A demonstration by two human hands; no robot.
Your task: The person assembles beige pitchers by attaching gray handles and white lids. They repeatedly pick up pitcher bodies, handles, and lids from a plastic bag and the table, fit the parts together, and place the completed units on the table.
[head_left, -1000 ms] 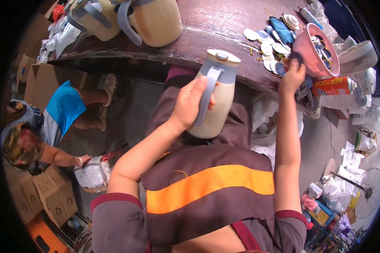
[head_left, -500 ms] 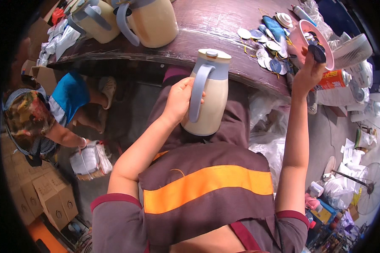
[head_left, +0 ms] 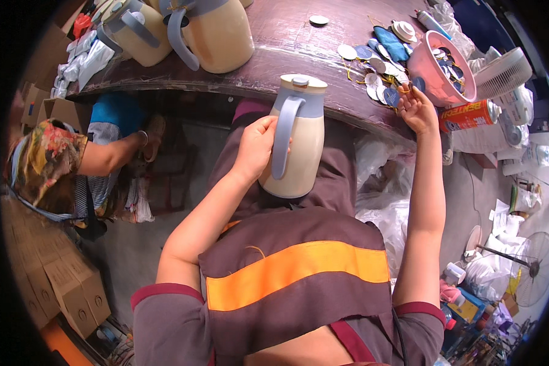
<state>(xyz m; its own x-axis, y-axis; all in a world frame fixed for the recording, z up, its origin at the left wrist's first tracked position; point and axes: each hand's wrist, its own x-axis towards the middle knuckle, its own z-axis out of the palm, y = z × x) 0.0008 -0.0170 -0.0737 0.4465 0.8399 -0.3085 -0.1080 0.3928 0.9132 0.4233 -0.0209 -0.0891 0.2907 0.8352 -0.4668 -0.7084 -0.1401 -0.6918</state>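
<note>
Cream vacuum jug [head_left: 305, 149] stands over your lap [head_left: 335, 183], left hand [head_left: 256, 148] wrapped round its handle [head_left: 285, 137], while your right hand [head_left: 418, 114], no longer pinching a dark disc, spreads beside the pink bowl [head_left: 430, 72], seemingly free to grasp again.

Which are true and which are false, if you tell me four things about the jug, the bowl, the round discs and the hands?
1. The left hand holds a jug by its handle. True.
2. That jug has no lid. False: a pale lid is on top.
3. Round discs lie beside the pink bowl. True.
4. The right hand holds a jug too. False: it is open, near the discs.
</note>
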